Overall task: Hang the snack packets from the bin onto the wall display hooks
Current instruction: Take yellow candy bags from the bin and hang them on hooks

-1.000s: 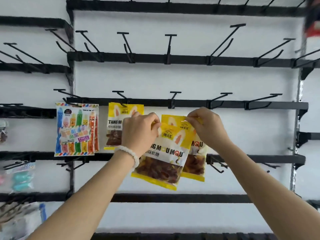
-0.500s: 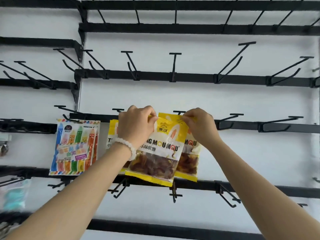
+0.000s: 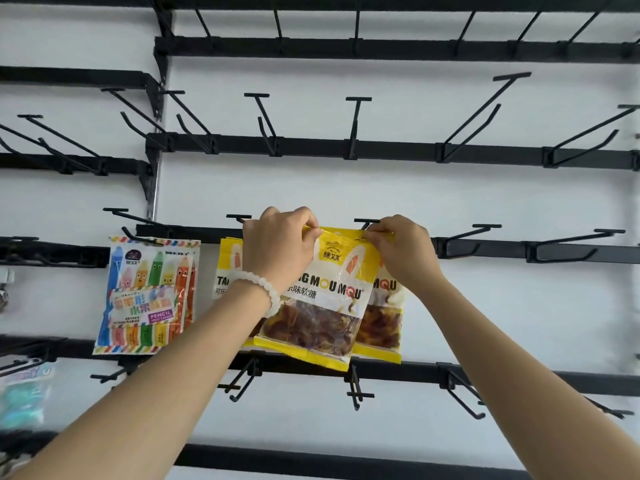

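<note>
Both hands, left [image 3: 277, 247] and right [image 3: 401, 251], pinch the yellow packet [image 3: 322, 306], now raised to the hook [image 3: 365, 221] at twelve o'clock; threading is likely next.

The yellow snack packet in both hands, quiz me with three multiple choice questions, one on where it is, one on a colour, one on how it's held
1. Where is the yellow packet being held?
A. Up at a hook on the middle rail
B. Down in a bin
C. On the top rail

2. What colour is the bracelet on the left wrist?
A. Black
B. White
C. Red

3. How is the packet gripped?
A. One hand at the bottom edge
B. Lying flat on a palm
C. Both hands pinch its top edge

Answers:
1 A: its top edge sits at the hook's tip, in the same row as the pencil candy packets.
2 B: the beads look pale white.
3 C: the left hand and the right hand each pinch a top corner.
</note>
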{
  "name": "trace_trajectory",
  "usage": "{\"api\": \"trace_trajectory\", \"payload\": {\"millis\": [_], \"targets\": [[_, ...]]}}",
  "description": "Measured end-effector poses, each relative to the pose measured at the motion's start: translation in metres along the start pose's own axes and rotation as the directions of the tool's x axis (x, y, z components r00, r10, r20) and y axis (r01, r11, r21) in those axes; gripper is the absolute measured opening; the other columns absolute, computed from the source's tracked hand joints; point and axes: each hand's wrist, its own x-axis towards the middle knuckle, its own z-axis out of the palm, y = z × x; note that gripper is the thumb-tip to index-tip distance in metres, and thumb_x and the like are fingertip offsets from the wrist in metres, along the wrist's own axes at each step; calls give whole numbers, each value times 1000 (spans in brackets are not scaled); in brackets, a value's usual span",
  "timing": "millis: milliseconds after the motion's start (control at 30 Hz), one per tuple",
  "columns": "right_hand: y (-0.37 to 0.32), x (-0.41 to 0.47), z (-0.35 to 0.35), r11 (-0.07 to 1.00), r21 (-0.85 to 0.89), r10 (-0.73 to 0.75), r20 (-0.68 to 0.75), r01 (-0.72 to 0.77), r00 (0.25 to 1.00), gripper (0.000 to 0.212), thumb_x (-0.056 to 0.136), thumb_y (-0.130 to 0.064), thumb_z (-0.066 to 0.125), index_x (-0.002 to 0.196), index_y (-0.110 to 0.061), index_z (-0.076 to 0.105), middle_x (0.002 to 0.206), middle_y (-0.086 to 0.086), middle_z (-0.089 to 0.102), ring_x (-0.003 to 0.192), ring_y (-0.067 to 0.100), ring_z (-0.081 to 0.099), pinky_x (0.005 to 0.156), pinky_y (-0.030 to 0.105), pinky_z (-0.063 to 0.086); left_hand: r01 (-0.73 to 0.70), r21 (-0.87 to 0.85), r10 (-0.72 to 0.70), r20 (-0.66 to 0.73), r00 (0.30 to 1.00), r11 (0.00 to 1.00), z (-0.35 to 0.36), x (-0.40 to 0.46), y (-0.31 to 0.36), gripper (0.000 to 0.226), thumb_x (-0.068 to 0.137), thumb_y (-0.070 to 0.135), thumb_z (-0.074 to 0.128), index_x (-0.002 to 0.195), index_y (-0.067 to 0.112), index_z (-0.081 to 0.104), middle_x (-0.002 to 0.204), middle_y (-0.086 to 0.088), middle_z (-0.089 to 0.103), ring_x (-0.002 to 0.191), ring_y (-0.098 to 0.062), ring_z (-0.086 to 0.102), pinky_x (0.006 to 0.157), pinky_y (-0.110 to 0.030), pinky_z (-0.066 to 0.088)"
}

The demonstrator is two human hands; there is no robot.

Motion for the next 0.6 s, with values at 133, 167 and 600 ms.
{"api": "trace_trajectory", "payload": {"millis": [133, 167, 600], "targets": [[3, 2, 3, 996, -78, 44, 42, -41, 998, 17, 89, -21, 55, 95, -18, 71, 101, -1, 67, 90, 21, 60, 79, 38, 50, -20, -1, 20, 12, 1000, 1000, 4, 0, 1, 14, 90, 37, 53, 88, 27, 63, 68, 11, 67, 88, -19, 54, 78, -38, 38], [5, 2, 5, 994, -91, 60, 56, -55, 997, 17, 88, -21, 54, 94, -20, 71, 100, -1, 68, 87, 21, 61, 78, 37, 51, -26, 2, 26, 20, 999, 1000, 4, 0, 2, 14, 90, 37, 53, 88, 27, 63, 68, 12, 66, 88, -19, 54, 78, -38, 38], [16, -16, -9, 999, 29, 37, 46, -38, 998, 19, 88, -11, 53, 96, -16, 70, 103, -3, 65, 87, 10, 56, 66, 13, 40, -1, -73, 5, 51, 999, 997, 19, -5, 9, 15, 90, 37, 54, 90, 26, 64, 76, 7, 64, 88, -18, 53, 77, -35, 31]]}}
